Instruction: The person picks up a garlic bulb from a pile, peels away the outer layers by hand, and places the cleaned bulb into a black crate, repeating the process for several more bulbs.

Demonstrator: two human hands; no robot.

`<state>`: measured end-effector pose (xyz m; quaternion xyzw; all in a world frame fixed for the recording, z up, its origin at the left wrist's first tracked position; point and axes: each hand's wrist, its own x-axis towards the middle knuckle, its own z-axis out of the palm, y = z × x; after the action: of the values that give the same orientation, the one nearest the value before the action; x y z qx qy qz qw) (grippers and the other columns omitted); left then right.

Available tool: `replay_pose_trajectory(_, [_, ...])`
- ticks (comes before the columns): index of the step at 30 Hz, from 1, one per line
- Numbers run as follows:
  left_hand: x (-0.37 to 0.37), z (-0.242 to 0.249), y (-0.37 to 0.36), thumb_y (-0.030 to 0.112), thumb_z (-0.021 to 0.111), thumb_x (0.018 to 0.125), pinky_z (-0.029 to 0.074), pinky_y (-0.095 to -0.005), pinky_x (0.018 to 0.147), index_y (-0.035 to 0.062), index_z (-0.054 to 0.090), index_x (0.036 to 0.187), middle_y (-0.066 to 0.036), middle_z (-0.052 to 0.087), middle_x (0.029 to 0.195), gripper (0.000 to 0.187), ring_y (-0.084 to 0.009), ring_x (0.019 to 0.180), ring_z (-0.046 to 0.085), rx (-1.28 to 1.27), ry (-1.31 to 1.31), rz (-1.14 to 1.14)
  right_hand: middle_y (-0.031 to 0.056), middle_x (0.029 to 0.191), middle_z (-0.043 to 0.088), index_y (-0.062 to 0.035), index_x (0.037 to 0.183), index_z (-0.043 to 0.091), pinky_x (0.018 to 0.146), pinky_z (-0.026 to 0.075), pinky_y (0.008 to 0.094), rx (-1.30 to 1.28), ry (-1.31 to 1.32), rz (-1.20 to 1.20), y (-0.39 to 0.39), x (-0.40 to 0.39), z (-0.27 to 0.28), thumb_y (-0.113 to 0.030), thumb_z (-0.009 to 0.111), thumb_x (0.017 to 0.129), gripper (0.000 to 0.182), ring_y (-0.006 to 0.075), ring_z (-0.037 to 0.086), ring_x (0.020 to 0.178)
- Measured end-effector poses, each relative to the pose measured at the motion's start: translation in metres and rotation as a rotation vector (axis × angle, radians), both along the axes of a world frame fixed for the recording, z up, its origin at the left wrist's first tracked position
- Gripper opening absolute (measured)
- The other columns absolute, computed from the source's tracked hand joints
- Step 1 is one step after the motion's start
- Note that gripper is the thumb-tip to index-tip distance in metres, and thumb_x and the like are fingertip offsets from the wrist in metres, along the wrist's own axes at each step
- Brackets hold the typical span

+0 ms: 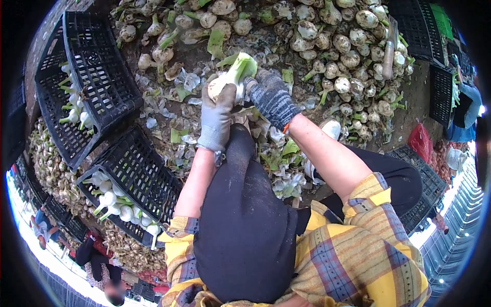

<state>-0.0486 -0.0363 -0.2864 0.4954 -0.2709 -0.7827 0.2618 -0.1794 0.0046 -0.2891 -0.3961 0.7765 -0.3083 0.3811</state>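
Note:
My left hand (217, 112), in a light grey glove, is closed around a garlic bulb (234, 78) with a thick, cut green stem. The stem tilts up and to the right. My right hand (271, 94), in a dark grey knit glove, has its fingers curled against the right side of the same bulb, apparently pinching its skin; the fingertips are partly hidden. Peeled skins and green leaf scraps (179, 135) litter the ground beneath both hands. A knife with a wooden handle (388, 60) lies on the garlic heap to the right.
A large heap of unpeeled garlic (350, 59) spreads ahead and right. At my left, two black crates (105, 66) (146, 161) hold cleaned white bulbs. Further right are a black crate (441, 94) and a red mesh bag (420, 143). Other people (465, 105) appear at the edges.

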Motion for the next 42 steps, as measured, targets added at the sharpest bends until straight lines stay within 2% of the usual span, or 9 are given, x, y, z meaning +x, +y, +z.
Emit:
replay_pose_trajectory(6, [0.016,-0.013,-0.004,0.040,0.057,0.086,0.053,-0.0258,0.061,0.0077,0.041,0.122,-0.011,0.058,0.102,0.051,-0.0166,0.080,0.062,0.482,0.462,0.075,0.0201,0.084,0.059,-0.0004,0.086,0.058,0.071,0.045,0.0438,-0.093,0.504,0.476,0.012,-0.007,-0.001,-0.012,0.045,0.085,0.018,0.0329,0.057,0.084])
replay_pose_trajectory(10, [0.004,0.001,0.008,0.037,0.063,0.083,0.053,-0.0269,0.062,0.0077,0.039,0.125,-0.010,0.057,0.106,0.056,-0.0166,0.083,0.062,-0.043,-0.156,-0.071,0.0198,0.085,0.059,-0.0018,0.088,0.059,0.072,0.045,0.0428,-0.039,0.319,0.300,0.011,-0.006,0.001,-0.012,0.046,0.085,0.017,0.0329,0.057,0.083])
replay_pose_trajectory(12, [0.008,-0.003,0.005,0.034,0.065,0.083,0.053,-0.0275,0.062,0.0076,0.039,0.125,-0.010,0.057,0.107,0.057,-0.0170,0.085,0.062,0.048,0.022,-0.017,0.0193,0.086,0.058,-0.0022,0.089,0.059,0.073,0.045,0.0423,-0.054,0.019,0.025,0.005,-0.001,0.005,-0.011,0.045,0.085,0.017,0.0328,0.056,0.083])
replay_pose_trajectory(15, [0.010,-0.002,0.003,0.032,0.064,0.083,0.054,-0.0286,0.063,0.0074,0.043,0.123,-0.008,0.058,0.106,0.051,-0.0191,0.085,0.064,0.219,0.276,0.059,0.0195,0.087,0.059,-0.0018,0.091,0.060,0.073,0.046,0.0412,-0.330,0.483,0.385,0.016,-0.013,0.002,-0.008,0.044,0.086,0.018,0.0319,0.057,0.081])
replay_pose_trajectory(22, [0.029,-0.013,0.013,0.036,0.063,0.082,0.052,-0.0328,0.070,0.0072,0.049,0.118,-0.009,0.059,0.109,0.048,-0.0226,0.091,0.062,0.587,0.610,0.123,0.0113,0.098,0.063,-0.0038,0.107,0.058,0.073,0.048,0.0321,0.029,-1.250,-0.458,0.015,-0.007,-0.002,-0.014,0.048,0.089,0.023,0.0217,0.061,0.084])
replay_pose_trajectory(25, [0.028,-0.008,0.013,0.035,0.061,0.083,0.052,-0.0337,0.071,0.0073,0.047,0.121,-0.009,0.058,0.111,0.050,-0.0228,0.093,0.061,0.596,0.647,0.179,0.0090,0.097,0.063,-0.0048,0.106,0.059,0.074,0.049,0.0302,0.045,-1.477,-0.640,0.008,0.000,0.027,-0.018,0.052,0.087,0.023,0.0199,0.061,0.084])
replay_pose_trajectory(31, [0.021,0.003,0.004,0.027,0.059,0.085,0.054,-0.0316,0.074,0.0075,0.035,0.132,-0.010,0.057,0.111,0.056,-0.0195,0.098,0.059,0.260,0.260,0.006,0.0188,0.096,0.062,0.0017,0.106,0.056,0.077,0.047,0.0367,-0.087,-0.284,-0.102,0.014,-0.002,0.002,-0.017,0.049,0.087,0.027,0.0297,0.061,0.087])
replay_pose_trajectory(35, [0.005,0.013,0.006,0.030,0.061,0.085,0.053,-0.0289,0.069,0.0069,0.040,0.124,-0.007,0.058,0.101,0.049,-0.0148,0.085,0.060,0.101,0.048,0.033,0.0257,0.096,0.059,0.0041,0.105,0.055,0.082,0.045,0.0407,-0.251,0.087,0.058,0.012,0.012,0.028,-0.013,0.049,0.084,0.029,0.0377,0.057,0.091])
replay_pose_trajectory(42, [0.002,-0.013,-0.003,0.046,0.055,0.086,0.052,-0.0274,0.061,0.0089,0.049,0.108,-0.004,0.059,0.094,0.043,-0.0132,0.077,0.061,0.235,0.089,0.272,0.0231,0.096,0.060,0.0036,0.104,0.056,0.081,0.046,0.0381,-0.161,-0.379,-0.155,0.011,0.021,0.034,-0.014,0.054,0.082,0.028,0.0357,0.057,0.092])
